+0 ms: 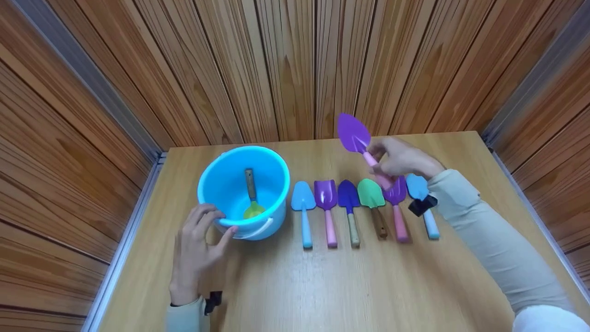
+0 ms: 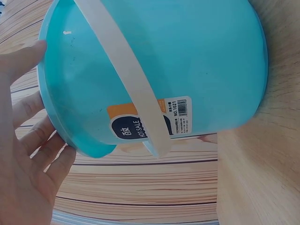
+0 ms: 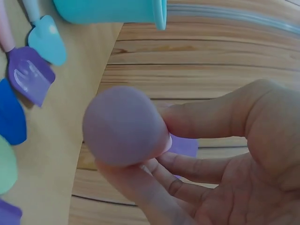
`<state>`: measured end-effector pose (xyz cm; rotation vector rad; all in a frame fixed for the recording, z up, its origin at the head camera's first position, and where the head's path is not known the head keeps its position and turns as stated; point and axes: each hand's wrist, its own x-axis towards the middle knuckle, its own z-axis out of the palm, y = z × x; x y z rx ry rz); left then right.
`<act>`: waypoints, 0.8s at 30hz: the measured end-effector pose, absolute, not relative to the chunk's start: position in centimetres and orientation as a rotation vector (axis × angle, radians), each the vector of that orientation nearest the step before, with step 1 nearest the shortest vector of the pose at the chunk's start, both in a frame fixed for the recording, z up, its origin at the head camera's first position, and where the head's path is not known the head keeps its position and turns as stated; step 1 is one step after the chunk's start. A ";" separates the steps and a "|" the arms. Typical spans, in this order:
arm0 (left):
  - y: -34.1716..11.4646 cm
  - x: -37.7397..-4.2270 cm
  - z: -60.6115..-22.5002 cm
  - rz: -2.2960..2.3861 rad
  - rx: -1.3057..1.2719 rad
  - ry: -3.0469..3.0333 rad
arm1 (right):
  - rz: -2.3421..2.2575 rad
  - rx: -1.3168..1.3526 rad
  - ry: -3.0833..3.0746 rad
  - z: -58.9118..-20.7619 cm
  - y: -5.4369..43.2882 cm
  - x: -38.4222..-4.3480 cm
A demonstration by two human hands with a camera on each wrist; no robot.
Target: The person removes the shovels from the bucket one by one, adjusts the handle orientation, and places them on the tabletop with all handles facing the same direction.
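In the head view, my right hand (image 1: 403,157) pinches the pink handle of a purple-bladed toy trowel (image 1: 354,133), held above the row of tools with its blade tilted up to the left. The right wrist view shows the rounded handle end (image 3: 125,125) between thumb and fingers, hiding most of the blade. At the left, my left hand (image 1: 196,251) holds the near rim of a blue bucket (image 1: 276,216), thumb and fingers spread along it. Inside the bucket lies a yellow-green trowel (image 1: 253,210) with a brown handle. The bucket's white carry handle (image 2: 126,70) hangs down its side.
Right of the bucket several toy garden tools lie in a row: light blue trowel (image 1: 303,196), purple shovel (image 1: 326,193), dark blue trowel (image 1: 348,194), green shovel (image 1: 371,192), purple fork-like tool (image 1: 400,221) and another blue tool (image 1: 431,226). Wood-patterned walls (image 1: 286,69) enclose the table (image 1: 322,286).
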<state>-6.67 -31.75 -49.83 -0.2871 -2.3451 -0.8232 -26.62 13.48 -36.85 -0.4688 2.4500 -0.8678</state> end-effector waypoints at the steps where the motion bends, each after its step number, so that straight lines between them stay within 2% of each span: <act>1: -31.7 -6.7 -49.8 -0.822 -0.290 -2.340 | -0.876 -0.464 2.455 -37.0 14.0 -26.6; 24: -31.7 -6.6 -49.8 -0.834 -0.253 -2.373 | -0.997 -0.248 2.472 -41.0 22.7 -25.3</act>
